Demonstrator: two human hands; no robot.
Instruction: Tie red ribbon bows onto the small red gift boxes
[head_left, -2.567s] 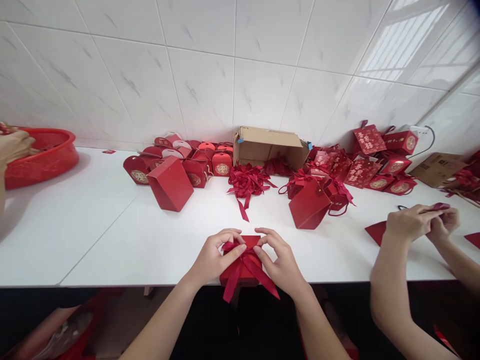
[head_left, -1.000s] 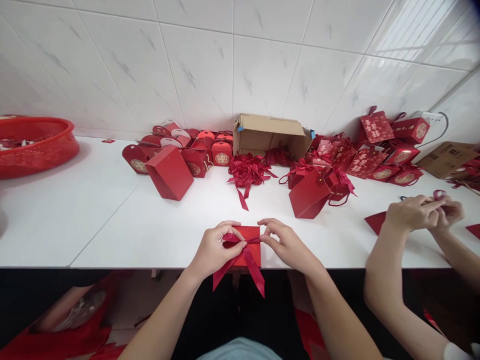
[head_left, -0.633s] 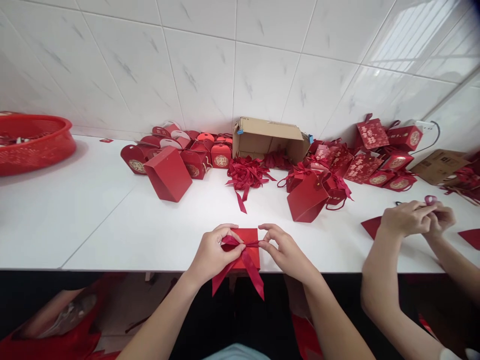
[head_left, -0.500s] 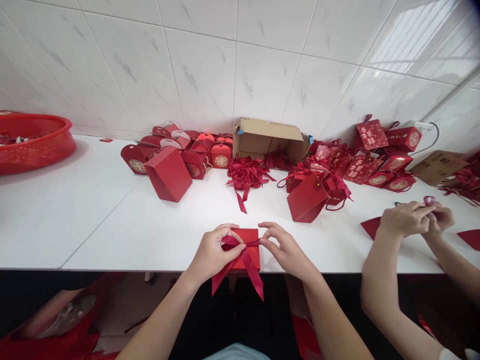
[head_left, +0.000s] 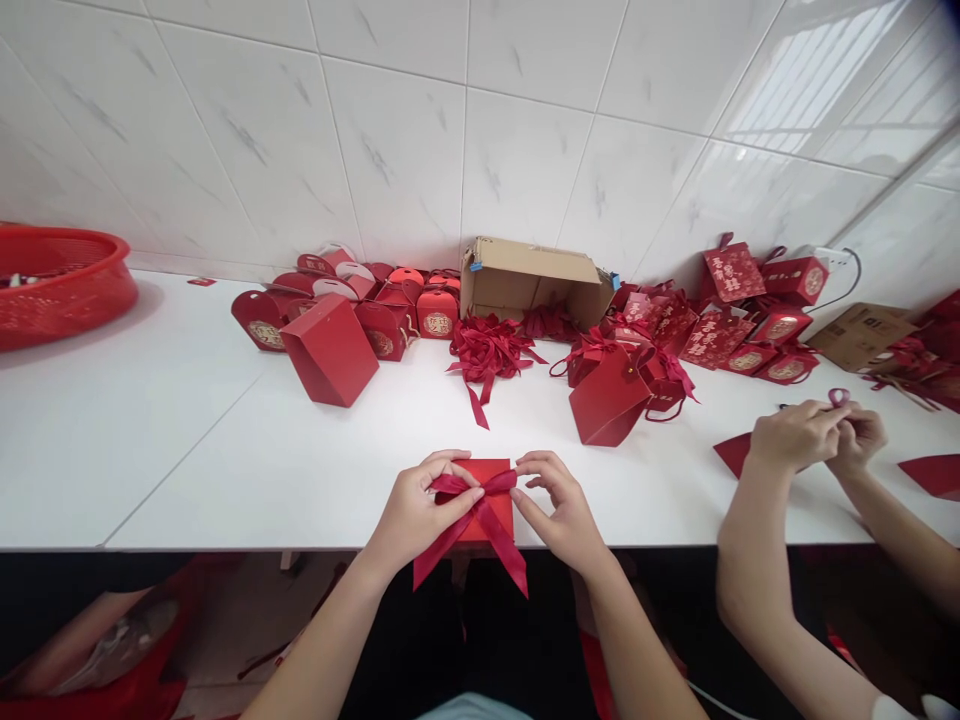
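Observation:
A small red box (head_left: 486,467) lies at the table's front edge, directly before me. Across it is a dark red ribbon (head_left: 501,542) shaped into a bow, its two tails hanging over the edge. My left hand (head_left: 421,508) pinches the bow's left loop and its middle between thumb and fingers. The thumb and forefinger of my right hand (head_left: 556,512) pinch the outer end of the right loop, the other fingers curled above. Beyond my hands lies a pile of loose red ribbons (head_left: 491,350).
Red boxes stand left (head_left: 330,350) and right (head_left: 611,400), with several more behind. An open cardboard box (head_left: 536,262) is against the wall. A red plastic basket (head_left: 67,300) stands far left. At right, another person's hands (head_left: 806,435) hold a small ribbon loop.
The right loop of the bow has spread wider and fuller, with my right hand at its end. My left hand keeps its pinch. The whole view has shifted slightly.

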